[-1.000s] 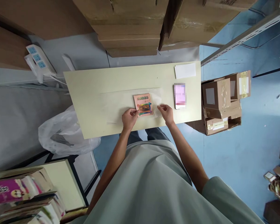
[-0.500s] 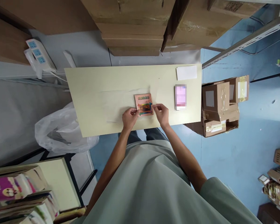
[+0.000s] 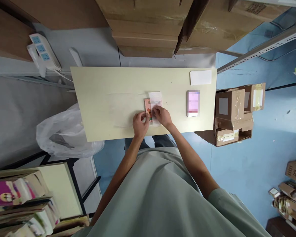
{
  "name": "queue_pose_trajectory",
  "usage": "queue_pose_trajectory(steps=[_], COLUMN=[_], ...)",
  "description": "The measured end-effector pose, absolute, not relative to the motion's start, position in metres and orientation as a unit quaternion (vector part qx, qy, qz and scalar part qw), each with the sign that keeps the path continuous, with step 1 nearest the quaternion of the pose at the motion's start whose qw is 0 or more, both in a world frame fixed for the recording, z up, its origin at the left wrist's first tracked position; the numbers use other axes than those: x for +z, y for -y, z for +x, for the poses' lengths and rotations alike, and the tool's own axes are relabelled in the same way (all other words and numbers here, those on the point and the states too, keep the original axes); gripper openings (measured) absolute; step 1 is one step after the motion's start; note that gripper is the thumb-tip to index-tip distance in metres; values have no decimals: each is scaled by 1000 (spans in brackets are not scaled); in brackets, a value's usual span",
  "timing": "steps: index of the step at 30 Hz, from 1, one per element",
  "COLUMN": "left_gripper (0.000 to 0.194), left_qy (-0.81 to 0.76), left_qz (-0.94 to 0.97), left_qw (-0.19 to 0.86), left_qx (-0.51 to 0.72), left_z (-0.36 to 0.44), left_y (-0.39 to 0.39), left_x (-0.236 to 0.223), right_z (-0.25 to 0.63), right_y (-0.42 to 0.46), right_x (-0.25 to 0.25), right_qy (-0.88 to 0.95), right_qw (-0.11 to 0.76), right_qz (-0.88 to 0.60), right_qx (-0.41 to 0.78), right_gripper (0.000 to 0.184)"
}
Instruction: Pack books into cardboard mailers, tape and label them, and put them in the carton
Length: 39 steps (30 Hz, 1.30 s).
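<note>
Near the front edge of the desk (image 3: 101,80), a small pink booklet (image 3: 147,104) lies with its right part under a translucent sheet (image 3: 155,96), its left strip uncovered. The left hand (image 3: 140,125) has its thumb and fingertips closed at the booklet's lower left edge; whether it grips or only presses there, I cannot tell. The right hand (image 3: 163,116), fingers bent together, holds the sheet down over the booklet. Well to the right lies a phone (image 3: 193,103), its screen blurred out, with white paper (image 3: 200,77) just beyond it.
</note>
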State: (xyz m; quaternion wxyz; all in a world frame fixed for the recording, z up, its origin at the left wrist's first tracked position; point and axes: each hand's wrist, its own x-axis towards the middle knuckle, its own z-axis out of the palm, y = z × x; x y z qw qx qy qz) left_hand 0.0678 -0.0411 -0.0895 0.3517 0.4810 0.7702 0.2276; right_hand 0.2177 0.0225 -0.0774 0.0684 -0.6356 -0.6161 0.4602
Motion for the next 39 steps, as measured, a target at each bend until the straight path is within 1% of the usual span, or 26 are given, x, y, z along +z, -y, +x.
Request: queue_pose_trajectory(steps=[3,5,9,10,13,16,17,19,21,24,26,29,32,36,39], left_gripper=[37,43,52,52,36,27,28,41,50,52,51,43,40,39,40], left_qy=[-783,-789,-784,-779,-756,-754,-759,-773,-788,-797,-787,-758,-737,-745,-762], left_qz=[499,499,503,510,542,546,540,526,510,494,504,535,544,492,429], left_qw=[305,299,299,297,300,311,311,301,290,283,284,290,309,353,382], left_qx=[210,197,207,212,211,192,189,186,187,200,216,233,255,281,298], left_z=[81,88,94,96,107,126,132,144,151,155,154,151,145,136,128], left_y=[47,49,53,54,53,47,44,39,34,30,30,34,40,51,60], left_x=[-92,-91,-85,-83,-76,-73,-73,-74,-77,-79,-79,-77,-73,-69,-63], right_z=[222,220,212,211,210,209,208,208,209,214,220,226,230,234,235], right_y=[-35,-44,-68,-75,-93,-100,-101,-101,-101,-99,-93,-79,-72,-91,-118], right_x=[-74,-74,-83,-86,-94,-96,-95,-93,-89,-82,-74,-60,-49,-46,-47], right_qy=[642,669,746,761,780,783,783,784,787,800,818,843,859,880,882], right_qw=[10,-17,-4,-3,-28,-56,-62,-70,-73,-71,-73,-72,-51,-47,-72], right_qz=[-617,-611,-569,-554,-519,-511,-512,-512,-509,-490,-464,-438,-417,-365,-344], right_qx=[454,423,344,339,348,349,347,344,342,340,332,305,292,300,315], right_gripper=[17,17,13,15,22,28,30,32,28,16,13,18,27,40,40])
